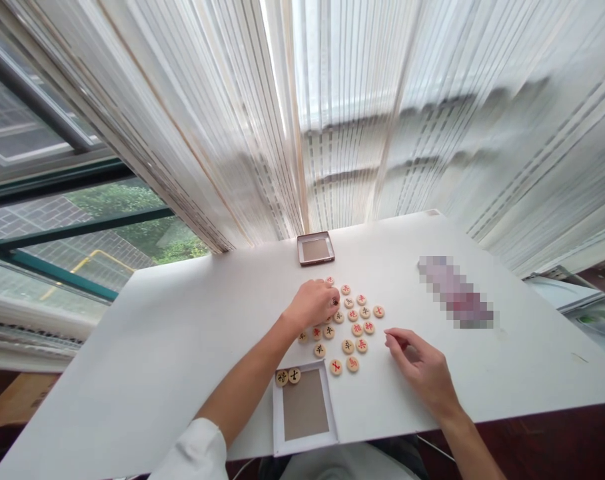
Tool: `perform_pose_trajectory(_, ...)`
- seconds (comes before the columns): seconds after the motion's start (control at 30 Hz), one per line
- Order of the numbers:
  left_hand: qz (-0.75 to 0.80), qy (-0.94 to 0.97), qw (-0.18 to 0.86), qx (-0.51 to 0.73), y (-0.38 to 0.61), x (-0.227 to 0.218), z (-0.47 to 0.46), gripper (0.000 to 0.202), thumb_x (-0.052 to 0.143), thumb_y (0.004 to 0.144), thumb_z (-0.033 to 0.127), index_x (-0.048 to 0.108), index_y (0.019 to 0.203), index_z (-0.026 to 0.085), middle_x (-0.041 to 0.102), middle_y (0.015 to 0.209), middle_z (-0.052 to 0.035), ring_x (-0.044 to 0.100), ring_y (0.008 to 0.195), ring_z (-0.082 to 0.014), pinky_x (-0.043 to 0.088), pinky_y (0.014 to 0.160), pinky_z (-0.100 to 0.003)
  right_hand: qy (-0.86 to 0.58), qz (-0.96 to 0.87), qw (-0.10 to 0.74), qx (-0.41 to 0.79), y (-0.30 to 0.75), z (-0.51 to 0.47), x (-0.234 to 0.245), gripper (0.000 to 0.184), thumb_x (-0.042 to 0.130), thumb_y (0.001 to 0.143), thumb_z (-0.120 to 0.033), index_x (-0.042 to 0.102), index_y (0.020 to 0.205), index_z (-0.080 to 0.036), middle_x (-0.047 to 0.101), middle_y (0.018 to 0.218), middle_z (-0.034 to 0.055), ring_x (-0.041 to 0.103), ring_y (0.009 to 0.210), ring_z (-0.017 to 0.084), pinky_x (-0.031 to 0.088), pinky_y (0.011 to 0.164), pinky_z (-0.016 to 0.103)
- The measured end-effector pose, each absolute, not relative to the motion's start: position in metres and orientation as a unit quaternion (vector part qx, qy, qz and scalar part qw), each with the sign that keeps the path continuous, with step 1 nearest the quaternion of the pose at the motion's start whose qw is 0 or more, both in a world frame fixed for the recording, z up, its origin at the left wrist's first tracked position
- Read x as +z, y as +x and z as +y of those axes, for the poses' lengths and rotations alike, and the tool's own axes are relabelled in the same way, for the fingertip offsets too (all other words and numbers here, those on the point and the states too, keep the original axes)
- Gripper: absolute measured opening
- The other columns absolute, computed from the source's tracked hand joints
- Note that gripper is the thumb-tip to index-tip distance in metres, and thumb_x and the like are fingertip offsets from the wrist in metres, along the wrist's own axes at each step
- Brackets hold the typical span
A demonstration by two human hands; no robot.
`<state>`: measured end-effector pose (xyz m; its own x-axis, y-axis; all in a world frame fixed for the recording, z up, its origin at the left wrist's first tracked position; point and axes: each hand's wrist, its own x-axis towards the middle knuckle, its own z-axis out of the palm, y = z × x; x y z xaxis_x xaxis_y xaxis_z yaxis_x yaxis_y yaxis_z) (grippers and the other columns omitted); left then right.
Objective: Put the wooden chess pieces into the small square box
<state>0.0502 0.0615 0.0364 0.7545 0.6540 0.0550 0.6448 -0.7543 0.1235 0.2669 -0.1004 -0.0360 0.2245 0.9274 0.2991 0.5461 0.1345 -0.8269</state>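
Note:
Wooden Chinese chess pieces with red or black characters lie loosely spread over the white table. My left hand [312, 305] reaches in at the far left of the spread, fingertips closed on a black-marked piece [335, 302]. Its fingers partly cover that piece and some neighbours. To the right of the group, my right hand [422, 367] rests at the table, fingers curled and thumb tip against the index tip, with nothing visible between them. A shallow white box [332, 437] sits at the near edge; two black-marked pieces [288, 377] lie side by side in its far left corner.
A second shallow box with a dark rim [316, 264] stands at the table's far edge. A blurred-out pinkish object [455, 291] lies to the right. Behind the white table [182, 320] hang striped sheer curtains [342, 133], with a window [82, 227] at left.

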Motion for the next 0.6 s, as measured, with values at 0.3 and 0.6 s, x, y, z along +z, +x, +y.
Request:
perform_pose_trajectory(0.3, 0.357, 0.927, 0.072, 0.086, 0.047, 0.044, 0.058, 0.009, 0.063, 0.087, 0.028, 0.068, 0.089, 0.021, 0.072, 0.091, -0.0041, 0.067, 0.086, -0.022, 0.049, 0.076, -0.032, -0.636, -0.577, 0.466, 0.212, 0.265, -0.101, -0.036, 0.019, 0.06, 0.094, -0.039, 0.07, 0.101, -0.024, 0.072, 0.086, 0.002, 0.067, 0.076, 0.019, 0.055, 0.071, 0.03)
perform_pose_trajectory(0.6, 0.322, 0.876, 0.276, 0.229, 0.016, 0.064, 0.028, 0.011, 0.067, 0.084, 0.02, 0.06, 0.093, 0.02, 0.068, 0.095, -0.0025, 0.065, 0.083, -0.0151, 0.053, 0.078, -0.027, -0.639, -0.581, 0.459, 0.207, 0.266, -0.1, -0.034, 0.022, 0.059, 0.094, -0.041, 0.07, 0.101, -0.023, 0.073, 0.086, 0.0034, 0.067, 0.076, 0.02, 0.055, 0.069, 0.03)
